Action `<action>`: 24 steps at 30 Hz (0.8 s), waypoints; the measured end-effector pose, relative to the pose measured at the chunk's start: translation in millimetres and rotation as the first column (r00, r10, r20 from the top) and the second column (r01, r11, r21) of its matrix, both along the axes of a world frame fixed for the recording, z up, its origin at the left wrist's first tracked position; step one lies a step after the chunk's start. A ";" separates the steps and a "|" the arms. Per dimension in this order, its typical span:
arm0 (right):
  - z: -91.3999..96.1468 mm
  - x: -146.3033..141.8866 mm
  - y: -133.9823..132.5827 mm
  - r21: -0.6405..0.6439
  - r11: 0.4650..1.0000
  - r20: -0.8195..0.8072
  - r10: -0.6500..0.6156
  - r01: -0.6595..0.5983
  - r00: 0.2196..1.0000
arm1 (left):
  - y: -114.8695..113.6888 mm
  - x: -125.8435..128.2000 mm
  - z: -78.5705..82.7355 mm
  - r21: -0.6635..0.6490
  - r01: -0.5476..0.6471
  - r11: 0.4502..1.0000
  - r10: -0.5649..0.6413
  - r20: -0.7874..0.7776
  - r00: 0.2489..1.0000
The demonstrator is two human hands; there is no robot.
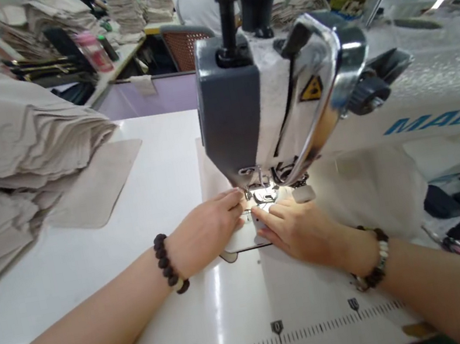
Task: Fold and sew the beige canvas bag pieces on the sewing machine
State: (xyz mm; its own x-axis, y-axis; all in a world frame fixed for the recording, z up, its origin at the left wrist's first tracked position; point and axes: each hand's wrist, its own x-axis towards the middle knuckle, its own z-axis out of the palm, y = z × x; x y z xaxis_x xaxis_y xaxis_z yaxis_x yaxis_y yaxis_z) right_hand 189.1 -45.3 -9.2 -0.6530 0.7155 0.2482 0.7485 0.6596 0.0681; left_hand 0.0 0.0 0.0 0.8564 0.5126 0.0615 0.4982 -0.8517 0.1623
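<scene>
Head view: both hands under the sewing machine point(230, 107).
From here I see the cloth point(210, 169) just beyond the left hand point(210, 226), the nearer one, its visible edge running away; the right hand point(303, 233) sits opposite, half curled. I can't tell whether either pinches cloth: fingertips blur, and the machine hides its right part.

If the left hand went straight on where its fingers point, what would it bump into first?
Probably the small, shiny metal presser-foot parts under the dark grey, boxy sewing-machine head. The bare left hand ends close to them in the picture, though depth is unclear.
</scene>
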 end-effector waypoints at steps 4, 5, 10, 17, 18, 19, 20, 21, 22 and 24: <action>0.4 0.0 -1.4 -0.009 1.000 0.002 -0.017 0.017 1.000 | 4.1 2.3 0.1 0.013 -0.031 0.999 0.031 -0.003 1.000; 0.4 0.0 -1.4 -0.013 1.000 0.001 -0.020 0.020 1.000 | 4.9 2.8 0.3 0.004 -0.046 0.999 0.046 0.008 0.999; 0.0 0.3 -0.6 -0.030 0.999 0.008 -0.013 0.013 1.000 | 7.1 3.9 2.7 -0.024 -0.083 0.996 0.083 0.024 0.996; -0.6 0.7 -0.8 -0.028 1.000 -0.014 -0.014 0.014 1.000 | 10.7 2.2 2.4 0.013 -0.079 0.997 0.079 -0.001 0.997; -0.7 0.9 -0.7 -0.027 1.000 -0.022 -0.010 0.010 1.000 | 10.0 2.0 3.1 0.026 -0.084 0.996 0.084 -0.015 0.996; -0.9 1.3 -0.6 -0.029 1.000 -0.034 -0.003 0.002 0.999 | 8.2 2.1 4.4 0.043 -0.093 0.995 0.094 -0.038 0.995; -1.1 1.9 -0.4 -0.032 0.999 -0.050 0.007 -0.008 0.999 | 5.2 2.4 6.3 0.057 -0.103 0.993 0.107 -0.073 0.992; -1.3 2.7 -0.2 -0.034 0.999 -0.069 0.024 -0.026 0.997 | 0.9 3.0 8.7 0.066 -0.116 0.991 0.123 -0.114 0.986; -1.6 3.5 0.0 -0.033 0.998 -0.089 0.050 -0.053 0.995 | -4.5 3.9 11.4 0.066 -0.124 0.990 0.133 -0.156 0.979; -2.0 5.4 0.1 -0.020 0.992 -0.124 0.117 -0.121 0.985 | -17.4 5.8 16.5 0.034 -0.114 0.993 0.119 -0.215 0.969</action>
State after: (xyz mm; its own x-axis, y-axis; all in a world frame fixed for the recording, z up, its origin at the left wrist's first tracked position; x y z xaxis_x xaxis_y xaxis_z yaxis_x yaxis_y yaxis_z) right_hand 194.6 -45.1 -11.3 -0.6998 0.6422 0.3128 0.6661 0.7449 -0.0390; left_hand 5.8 -17.4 16.5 0.7849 0.6103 -0.1068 0.6156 -0.7878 0.0227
